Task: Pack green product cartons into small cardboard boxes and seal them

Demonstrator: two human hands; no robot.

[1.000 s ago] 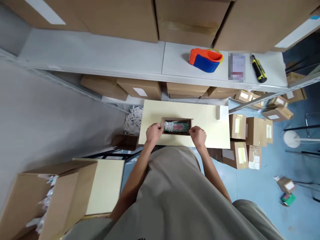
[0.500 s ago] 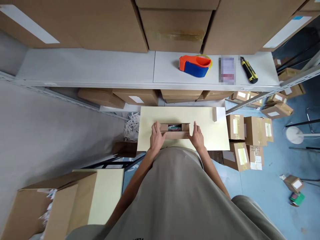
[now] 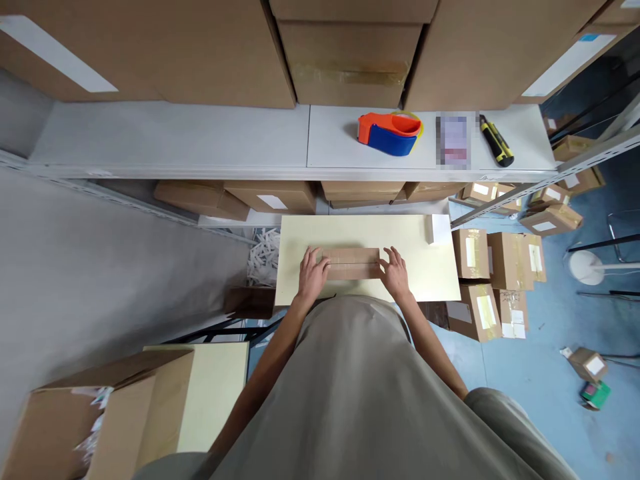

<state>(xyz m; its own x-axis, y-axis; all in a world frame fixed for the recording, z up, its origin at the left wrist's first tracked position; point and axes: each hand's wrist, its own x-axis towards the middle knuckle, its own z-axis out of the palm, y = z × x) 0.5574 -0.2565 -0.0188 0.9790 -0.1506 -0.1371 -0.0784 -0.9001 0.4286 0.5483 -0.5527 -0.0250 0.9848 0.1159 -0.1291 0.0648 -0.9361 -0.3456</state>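
Note:
A small cardboard box [image 3: 351, 271] lies on the pale yellow tabletop [image 3: 345, 229], its two long top flaps folded down so that they meet at a seam along the middle. What is inside it is hidden now. My left hand [image 3: 313, 275] grips the box's left end, fingers curled and thumb at the seam. At the other end my right hand [image 3: 395, 273] holds the box in the same way, its thumb and fingertips at the seam's right tip.
On the grey shelf [image 3: 200, 137] beyond stand an orange and blue tape dispenser [image 3: 389, 135] and a yellow-black box cutter [image 3: 497, 141]. A small white box [image 3: 440, 229] sits at the table's far right. Cardboard boxes [image 3: 473, 310] are stacked at right; a big open carton [image 3: 143, 417] stands lower left.
A second ago the box was open, showing a green and pink wrapped item. Its short flaps were folded in, then the long flaps came down over them. Both hands stayed at its ends.

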